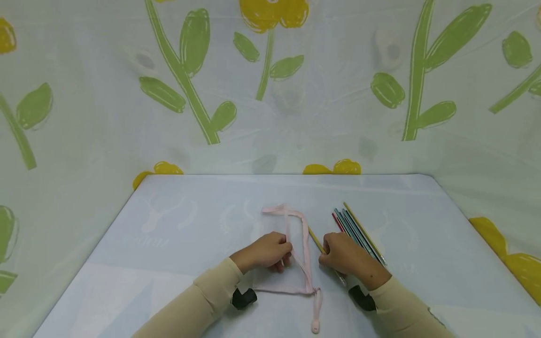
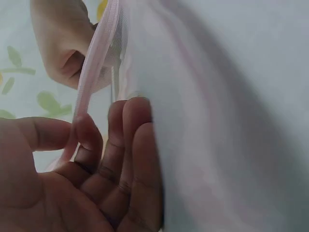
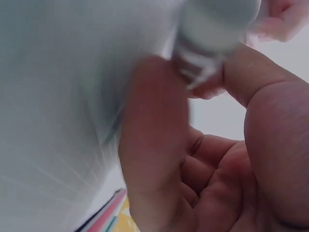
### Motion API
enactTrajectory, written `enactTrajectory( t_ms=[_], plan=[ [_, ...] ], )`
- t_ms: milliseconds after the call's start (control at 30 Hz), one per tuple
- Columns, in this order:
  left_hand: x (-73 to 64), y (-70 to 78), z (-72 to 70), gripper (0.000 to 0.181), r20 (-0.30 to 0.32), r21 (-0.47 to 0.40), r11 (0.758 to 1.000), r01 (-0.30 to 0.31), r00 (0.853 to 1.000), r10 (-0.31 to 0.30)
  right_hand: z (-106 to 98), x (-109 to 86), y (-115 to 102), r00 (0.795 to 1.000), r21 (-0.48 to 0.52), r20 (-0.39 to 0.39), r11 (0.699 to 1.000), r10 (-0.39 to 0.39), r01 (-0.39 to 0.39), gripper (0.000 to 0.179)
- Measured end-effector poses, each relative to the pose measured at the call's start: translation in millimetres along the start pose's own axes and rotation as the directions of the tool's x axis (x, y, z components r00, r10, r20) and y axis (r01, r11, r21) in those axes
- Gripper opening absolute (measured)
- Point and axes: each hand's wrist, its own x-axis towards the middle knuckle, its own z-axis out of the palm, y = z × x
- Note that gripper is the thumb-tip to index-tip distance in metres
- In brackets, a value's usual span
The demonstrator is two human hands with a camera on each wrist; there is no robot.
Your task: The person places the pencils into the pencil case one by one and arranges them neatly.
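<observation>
A mesh pouch with pink trim [image 1: 306,244] lies on the table, its zipper strap [image 1: 316,312] hanging toward me. My left hand [image 1: 270,250] pinches one pink edge of the opening between thumb and index finger. In the left wrist view its other fingers [image 2: 140,145] are inside or behind the mesh; I cannot tell which. A yellow pencil [image 1: 315,239] slants from the pouch's right edge under my right hand [image 1: 344,253], which grips it. The right wrist view shows the pencil's blurred white end [image 3: 219,21] between thumb and finger.
Several pencils [image 1: 359,230], mostly dark teal with a red and a yellow one, lie side by side just beyond my right hand. The pale table [image 1: 190,220] reaches back to a flower-patterned curtain [image 1: 321,131]. Black wrist mounts [image 1: 243,299] sit under both forearms.
</observation>
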Motion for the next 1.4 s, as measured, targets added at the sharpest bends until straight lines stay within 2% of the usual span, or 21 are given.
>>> enactTrajectory(
  t_ms=[233, 467, 633, 767, 900, 1133, 1233, 1400],
  plan=[
    [-7.4, -7.9, 1.5, 0.024, 0.004, -0.076, 0.996, -0.055, 0.998, 0.056, -10.0, -0.9, 4.2, 0.999, -0.010, -0.027, 0.999, -0.042, 0.042, 0.020],
    [-10.1, -10.9, 8.6, 0.023, 0.016, -0.160, 0.985, -0.071, 0.997, 0.075, -18.2, -0.1, 8.6, 0.994, -0.078, -0.083, 0.995, -0.074, 0.067, 0.016],
    [-11.9, -11.4, 14.0, 0.023, 0.026, -0.184, 0.979, -0.084, 0.996, 0.090, -19.8, 4.8, 12.0, 0.990, 0.053, -0.091, 0.992, -0.107, 0.112, 0.010],
    [-13.8, -12.3, 18.5, 0.022, 0.039, -0.220, 0.971, -0.091, 0.994, 0.102, -18.6, 8.4, 15.0, 0.995, 0.192, -0.057, 0.977, -0.085, 0.094, 0.007],
    [-15.9, -12.9, 21.5, 0.021, 0.033, -0.239, 0.966, -0.101, 0.993, 0.112, -17.4, 10.5, 14.7, 0.998, 0.321, -0.021, 0.945, -0.060, 0.063, 0.019],
    [-18.0, -14.0, 24.7, 0.019, 0.005, -0.247, 0.965, -0.092, 0.995, 0.096, -15.1, 11.8, 12.7, 0.999, 0.430, 0.007, 0.902, -0.046, 0.038, 0.026],
    [-18.2, -13.5, 24.4, 0.021, 0.006, -0.266, 0.960, -0.088, 0.996, 0.093, -14.3, 13.5, 12.5, 0.998, 0.486, 0.014, 0.873, -0.054, 0.040, 0.029],
    [-17.2, -11.2, 23.4, 0.022, 0.018, -0.311, 0.943, -0.116, 0.992, 0.128, -12.2, 17.3, 14.0, 0.996, 0.556, -0.004, 0.828, -0.084, 0.072, 0.038]
  ],
)
